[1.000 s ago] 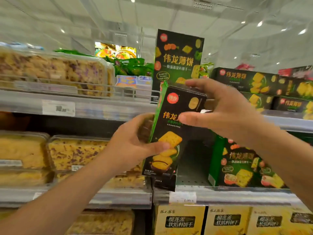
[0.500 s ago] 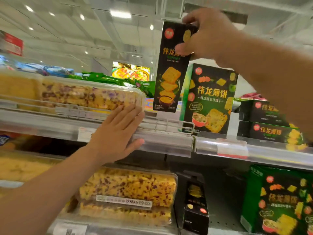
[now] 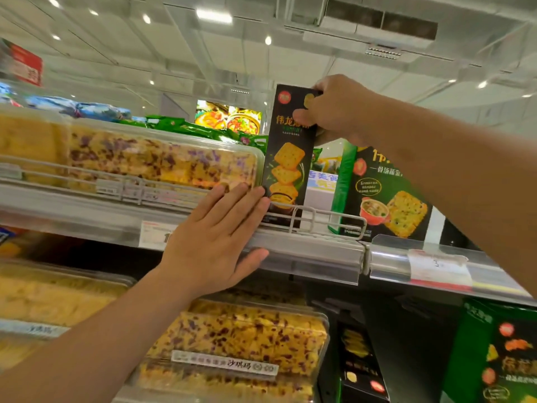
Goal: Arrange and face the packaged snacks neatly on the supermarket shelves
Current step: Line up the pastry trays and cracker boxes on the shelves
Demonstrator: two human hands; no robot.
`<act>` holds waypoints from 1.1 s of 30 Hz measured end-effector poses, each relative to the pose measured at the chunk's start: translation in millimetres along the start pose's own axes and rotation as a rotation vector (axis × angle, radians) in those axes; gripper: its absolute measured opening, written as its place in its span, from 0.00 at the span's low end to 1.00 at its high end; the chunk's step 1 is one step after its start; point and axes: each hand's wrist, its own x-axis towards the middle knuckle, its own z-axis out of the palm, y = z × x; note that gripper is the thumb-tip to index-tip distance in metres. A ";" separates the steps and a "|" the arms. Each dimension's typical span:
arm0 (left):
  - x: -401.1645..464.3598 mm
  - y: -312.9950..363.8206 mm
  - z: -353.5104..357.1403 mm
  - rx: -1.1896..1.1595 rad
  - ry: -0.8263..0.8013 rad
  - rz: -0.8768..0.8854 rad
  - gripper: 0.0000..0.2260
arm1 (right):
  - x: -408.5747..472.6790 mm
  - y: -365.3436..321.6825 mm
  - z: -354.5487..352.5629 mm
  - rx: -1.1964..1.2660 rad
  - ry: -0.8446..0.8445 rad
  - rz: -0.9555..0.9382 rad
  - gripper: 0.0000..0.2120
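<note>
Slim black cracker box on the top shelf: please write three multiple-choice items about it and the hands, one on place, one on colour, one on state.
1. The slim black cracker box stands:
A. left of the clear cake tray
B. between that tray and the wide green-edged box
C. on the lower shelf

2. The wide box's side edge is:
A. green
B. red
C. white

3. The left hand is:
A. gripping a tray
B. fisted
C. flat, fingers straight

Answers: 1 B, a neighbour shows on each side. 2 A, the edge is green. 3 C, it lies against the shelf rail while the right hand grips the box top.
</note>
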 end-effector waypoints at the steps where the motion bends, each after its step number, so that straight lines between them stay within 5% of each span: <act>1: 0.3 0.0 -0.1 0.004 0.001 0.001 0.32 | -0.3 1.7 0.2 -0.025 0.008 -0.004 0.15; 6: 0.7 -0.6 -0.1 0.007 0.007 0.005 0.31 | -12.8 -0.4 1.6 -0.105 0.036 -0.024 0.21; 9: -0.7 -1.7 -0.4 0.008 0.010 0.006 0.30 | -43.6 1.6 -10.6 -0.324 0.225 -0.232 0.30; 12: -0.6 -1.2 -0.7 0.041 0.038 0.001 0.30 | -113.9 25.9 -11.8 -0.262 0.376 -0.602 0.13; 15: 0.3 3.1 1.5 0.050 0.029 -0.033 0.30 | -194.6 85.4 9.4 -0.339 0.166 -0.756 0.06; 19: -1.1 5.9 2.6 0.040 0.033 -0.052 0.30 | -268.8 170.7 52.3 -0.544 -0.146 -0.464 0.13; 23: -0.7 5.0 1.5 0.047 0.031 -0.047 0.30 | -289.4 229.6 81.4 -0.738 -0.402 -0.072 0.35; 33: -1.3 6.0 0.4 0.037 0.008 -0.043 0.30 | -284.6 254.6 95.6 -0.857 -0.259 -0.141 0.37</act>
